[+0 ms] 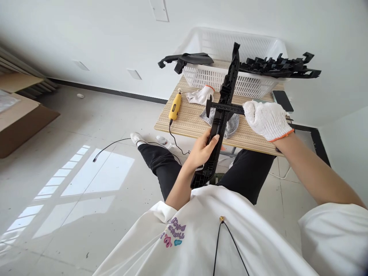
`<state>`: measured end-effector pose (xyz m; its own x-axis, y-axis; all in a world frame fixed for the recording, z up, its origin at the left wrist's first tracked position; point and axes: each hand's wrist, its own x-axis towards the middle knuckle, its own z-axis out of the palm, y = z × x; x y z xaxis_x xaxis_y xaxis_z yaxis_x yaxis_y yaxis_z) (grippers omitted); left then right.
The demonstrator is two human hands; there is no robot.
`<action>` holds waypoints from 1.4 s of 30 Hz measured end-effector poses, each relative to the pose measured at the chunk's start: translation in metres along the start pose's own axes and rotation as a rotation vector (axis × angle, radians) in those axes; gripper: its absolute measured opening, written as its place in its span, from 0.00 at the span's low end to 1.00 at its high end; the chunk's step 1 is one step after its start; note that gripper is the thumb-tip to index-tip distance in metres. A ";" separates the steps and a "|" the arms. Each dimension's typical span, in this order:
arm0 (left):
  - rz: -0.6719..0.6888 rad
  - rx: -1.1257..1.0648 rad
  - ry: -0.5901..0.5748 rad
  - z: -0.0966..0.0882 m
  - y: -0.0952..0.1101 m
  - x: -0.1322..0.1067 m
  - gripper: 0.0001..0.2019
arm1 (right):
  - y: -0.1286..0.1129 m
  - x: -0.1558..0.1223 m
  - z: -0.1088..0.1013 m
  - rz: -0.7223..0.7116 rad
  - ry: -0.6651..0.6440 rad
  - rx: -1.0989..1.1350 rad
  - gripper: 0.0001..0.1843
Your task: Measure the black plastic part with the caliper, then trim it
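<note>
One long black strip (pixel 218 123), seemingly partway through measuring, with a caliper (pixel 236 109) held across. On the white basket (pixel 199 78), more black parts (pixel 280 68), checked or left to check impossible to tell. Around the strip, towards the near end, the closed bare left hand (pixel 202 149), with length extending out of the grip both ways, far tip before the basket. Around the caliper, the closed gloved right hand (pixel 264 119).

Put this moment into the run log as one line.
left grip: bare, holds long black part | right grip: gloved, holds black caliper across the part | yellow power tool: lies on table
</note>
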<state>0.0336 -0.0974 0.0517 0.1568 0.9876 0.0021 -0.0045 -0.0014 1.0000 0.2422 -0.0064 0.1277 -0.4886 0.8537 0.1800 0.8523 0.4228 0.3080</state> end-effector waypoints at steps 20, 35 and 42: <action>-0.095 -0.088 -0.001 -0.001 0.003 0.000 0.16 | 0.004 -0.021 -0.007 -0.008 -0.141 -0.073 0.26; -0.121 -0.035 -0.007 0.003 0.004 0.000 0.15 | 0.000 -0.024 0.001 0.175 -0.150 0.025 0.29; -0.123 -0.045 -0.012 0.006 0.004 0.001 0.14 | 0.001 -0.024 0.003 0.225 -0.115 0.043 0.28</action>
<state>0.0399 -0.0976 0.0556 0.1709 0.9779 -0.1202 -0.0285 0.1268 0.9915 0.2552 -0.0256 0.1206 -0.2636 0.9557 0.1308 0.9455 0.2291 0.2314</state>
